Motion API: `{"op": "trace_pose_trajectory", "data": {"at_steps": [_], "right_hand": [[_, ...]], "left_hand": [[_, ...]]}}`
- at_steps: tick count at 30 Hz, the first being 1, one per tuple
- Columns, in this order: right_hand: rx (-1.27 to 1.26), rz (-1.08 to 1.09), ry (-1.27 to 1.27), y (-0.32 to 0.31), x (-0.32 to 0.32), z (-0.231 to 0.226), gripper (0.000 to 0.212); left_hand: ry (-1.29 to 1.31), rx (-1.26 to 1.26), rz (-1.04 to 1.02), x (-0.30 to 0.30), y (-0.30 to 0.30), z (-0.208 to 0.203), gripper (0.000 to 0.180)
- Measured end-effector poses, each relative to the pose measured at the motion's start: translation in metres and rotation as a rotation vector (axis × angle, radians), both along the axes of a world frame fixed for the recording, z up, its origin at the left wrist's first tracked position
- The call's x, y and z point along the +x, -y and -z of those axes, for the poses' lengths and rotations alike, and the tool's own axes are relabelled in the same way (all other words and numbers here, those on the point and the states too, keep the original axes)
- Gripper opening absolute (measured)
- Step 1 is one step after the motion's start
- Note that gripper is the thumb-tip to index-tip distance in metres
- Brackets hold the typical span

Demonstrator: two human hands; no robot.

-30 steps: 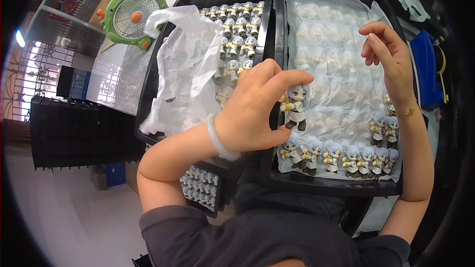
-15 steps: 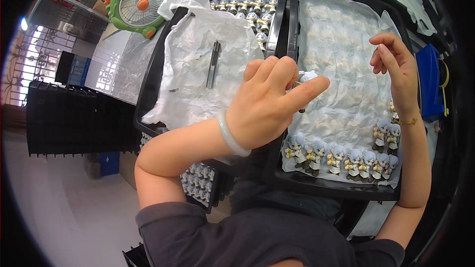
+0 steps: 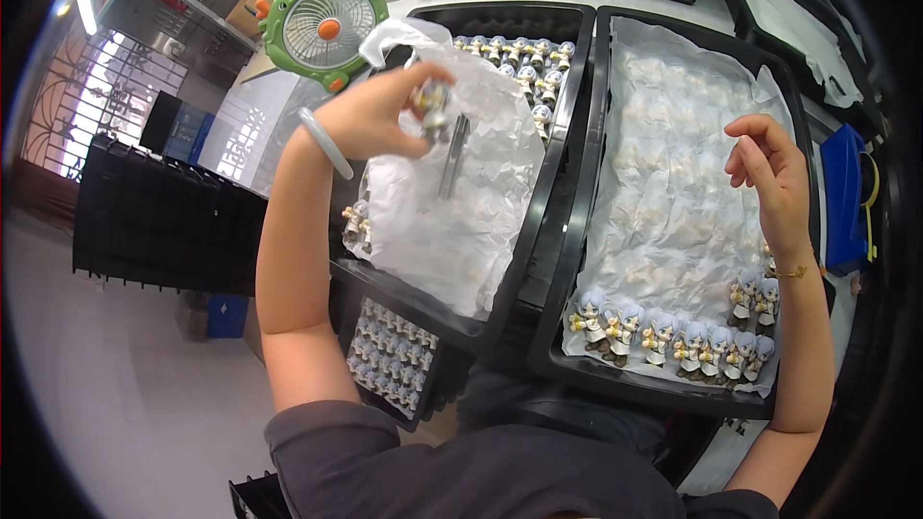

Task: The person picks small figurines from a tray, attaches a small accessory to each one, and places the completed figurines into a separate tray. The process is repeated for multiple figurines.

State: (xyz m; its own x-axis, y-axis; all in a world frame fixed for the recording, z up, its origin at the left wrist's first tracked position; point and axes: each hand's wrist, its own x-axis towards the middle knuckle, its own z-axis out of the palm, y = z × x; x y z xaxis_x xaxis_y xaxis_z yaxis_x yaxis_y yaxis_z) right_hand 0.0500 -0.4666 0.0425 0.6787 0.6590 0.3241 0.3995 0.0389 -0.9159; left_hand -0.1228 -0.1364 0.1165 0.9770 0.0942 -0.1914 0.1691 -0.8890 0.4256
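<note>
My left hand point(image 3: 370, 120) is raised over the left tray's paper sheet point(image 3: 490, 231), gripping a small chibi figurine point(image 3: 435, 108) between thumb and fingers; the figurine is blurred. Below it a dark pen-like stick point(image 3: 455, 156) lies on the sheet. My right hand point(image 3: 774, 168) hovers over the right side of the right tray point(image 3: 567, 327), fingers loosely curled and apart, with nothing visible in them. Along that tray's near edge a row of pale-blue-haired figurines point(image 3: 660, 338) lies on white paper point(image 3: 663, 202), with two more figurines point(image 3: 755, 296) above the row's right end.
More figurines show at the left tray's far end point(image 3: 519, 50) and left edge point(image 3: 356, 226). A green animal-shaped fan point(image 3: 329, 29) stands at the back left. A lower tray of figurines point(image 3: 389, 358), stacked black trays point(image 3: 163, 221) and a blue box point(image 3: 846, 197) surround the work area.
My left hand has swung left from the right tray's edge to above the left tray, carrying the figurine. My right hand has hardly moved. The whole view has shifted slightly.
</note>
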Motion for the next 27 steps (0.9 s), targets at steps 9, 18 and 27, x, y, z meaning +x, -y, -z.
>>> {"op": "trace_pose_trajectory", "data": {"at_steps": [9,18,27], "right_hand": [[-0.018,0.019,-0.012,0.002,0.002,0.004,0.014],[-0.026,0.004,-0.011,0.001,0.003,0.006,0.015],[-0.019,0.000,-0.001,0.002,0.003,0.002,0.015]], "left_hand": [[0.482,0.062,0.001,0.006,0.003,0.025,0.063],[0.678,0.094,0.286,-0.020,0.091,0.014,0.059],[0.698,0.145,0.330,-0.022,0.107,0.014,0.061]]}}
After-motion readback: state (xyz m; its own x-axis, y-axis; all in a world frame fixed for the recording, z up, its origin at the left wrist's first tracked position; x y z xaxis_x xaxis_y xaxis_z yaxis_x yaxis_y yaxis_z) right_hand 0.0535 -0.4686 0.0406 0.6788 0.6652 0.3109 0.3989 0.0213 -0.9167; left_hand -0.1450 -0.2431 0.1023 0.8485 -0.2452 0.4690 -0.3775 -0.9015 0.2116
